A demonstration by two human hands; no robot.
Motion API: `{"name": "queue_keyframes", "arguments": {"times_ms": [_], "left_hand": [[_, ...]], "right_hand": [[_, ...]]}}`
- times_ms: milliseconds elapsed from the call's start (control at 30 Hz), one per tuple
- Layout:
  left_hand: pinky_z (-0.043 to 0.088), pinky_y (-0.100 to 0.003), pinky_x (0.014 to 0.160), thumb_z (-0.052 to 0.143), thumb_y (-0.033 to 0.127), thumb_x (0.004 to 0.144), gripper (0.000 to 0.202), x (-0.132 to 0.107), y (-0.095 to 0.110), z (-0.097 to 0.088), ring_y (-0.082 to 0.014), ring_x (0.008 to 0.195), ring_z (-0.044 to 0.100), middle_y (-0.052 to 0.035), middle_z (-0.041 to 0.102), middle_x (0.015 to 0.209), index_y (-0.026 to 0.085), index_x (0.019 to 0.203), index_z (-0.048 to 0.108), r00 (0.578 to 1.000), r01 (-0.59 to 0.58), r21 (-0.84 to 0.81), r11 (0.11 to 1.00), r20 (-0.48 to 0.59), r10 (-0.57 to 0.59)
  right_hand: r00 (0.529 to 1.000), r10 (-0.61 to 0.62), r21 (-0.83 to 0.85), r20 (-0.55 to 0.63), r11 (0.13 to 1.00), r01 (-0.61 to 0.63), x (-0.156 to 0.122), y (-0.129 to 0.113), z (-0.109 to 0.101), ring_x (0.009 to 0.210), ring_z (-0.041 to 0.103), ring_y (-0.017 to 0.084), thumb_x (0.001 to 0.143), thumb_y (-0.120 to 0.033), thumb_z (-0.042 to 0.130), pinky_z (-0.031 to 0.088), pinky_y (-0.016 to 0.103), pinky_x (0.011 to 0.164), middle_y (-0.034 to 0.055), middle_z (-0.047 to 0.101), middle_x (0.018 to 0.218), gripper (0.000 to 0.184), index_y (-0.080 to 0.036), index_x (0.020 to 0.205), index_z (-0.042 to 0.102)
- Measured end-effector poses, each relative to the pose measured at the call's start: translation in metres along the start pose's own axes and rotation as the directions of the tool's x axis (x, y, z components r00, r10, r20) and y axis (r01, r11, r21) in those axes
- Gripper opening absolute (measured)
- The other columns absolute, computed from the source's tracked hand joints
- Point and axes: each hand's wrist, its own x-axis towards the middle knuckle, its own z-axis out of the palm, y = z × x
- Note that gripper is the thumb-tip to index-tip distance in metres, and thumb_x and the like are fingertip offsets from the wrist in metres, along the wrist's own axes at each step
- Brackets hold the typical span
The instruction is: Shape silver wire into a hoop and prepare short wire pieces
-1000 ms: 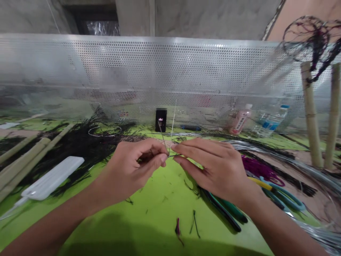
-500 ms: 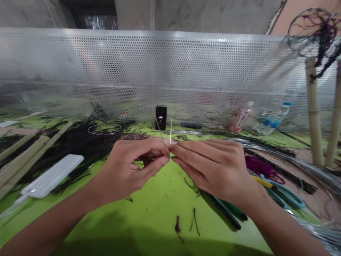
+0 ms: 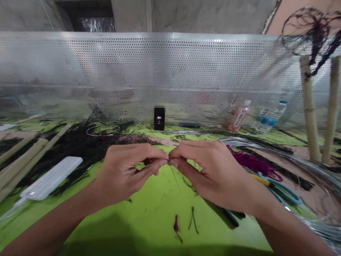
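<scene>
Several round bamboo poles (image 3: 23, 158), feathery black fibres (image 3: 77, 144) and glossy wire (image 3: 255, 144) flank a smooth green surface (image 3: 149, 220). Above it, left hand (image 3: 128, 174) and right hand (image 3: 213, 174) both pinch one thin, dark strand (image 3: 174, 176), its tail slanting down.

A grey wall (image 3: 210, 16) with a dark recess (image 3: 86, 12) rises above the perforated screen (image 3: 170, 67); before the screen, green tabletop (image 3: 149, 227).

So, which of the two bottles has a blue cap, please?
The clear bottle on the right; the pink bottle to its left has a whitish cap.
</scene>
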Motion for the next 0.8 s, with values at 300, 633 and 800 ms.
{"name": "queue_keyframes", "arguments": {"times_ms": [300,633,800], "left_hand": [[0.038,-0.017,0.045,0.065,0.024,0.096,0.013,0.006,0.004,-0.002,-0.0081,0.053,0.051,0.0052,0.065,0.064,0.021,0.086,0.073,0.934,0.343,-0.075,0.936,0.137,-0.331],[0.040,-0.019,0.043,0.063,0.030,0.094,0.017,0.006,0.003,-0.004,-0.0112,0.054,0.052,0.0019,0.062,0.065,0.021,0.085,0.076,0.842,0.517,-0.221,0.827,0.304,-0.445],[0.039,-0.015,0.042,0.066,0.023,0.093,0.014,0.006,0.007,-0.006,-0.0080,0.050,0.049,0.0057,0.056,0.058,0.020,0.080,0.070,0.847,0.519,-0.309,0.797,0.308,-0.433]], "right_hand": [[0.971,-0.219,-0.136,-0.093,0.969,0.206,-0.002,0.007,0.002,0.073,0.063,0.016,0.103,-0.015,0.054,0.044,0.032,0.067,0.0031,0.072,0.085,0.019,-0.015,0.099,0.072],[0.784,-0.578,-0.456,-0.225,0.774,0.440,-0.001,0.023,0.017,0.078,0.074,0.016,0.097,-0.014,0.069,0.056,0.034,0.072,0.0005,0.081,0.087,0.012,-0.022,0.091,0.076],[0.721,-0.656,-0.514,-0.225,0.708,0.484,-0.003,0.023,0.016,0.077,0.077,0.019,0.092,-0.014,0.075,0.059,0.035,0.072,0.0029,0.082,0.087,0.008,-0.021,0.089,0.079]]}}
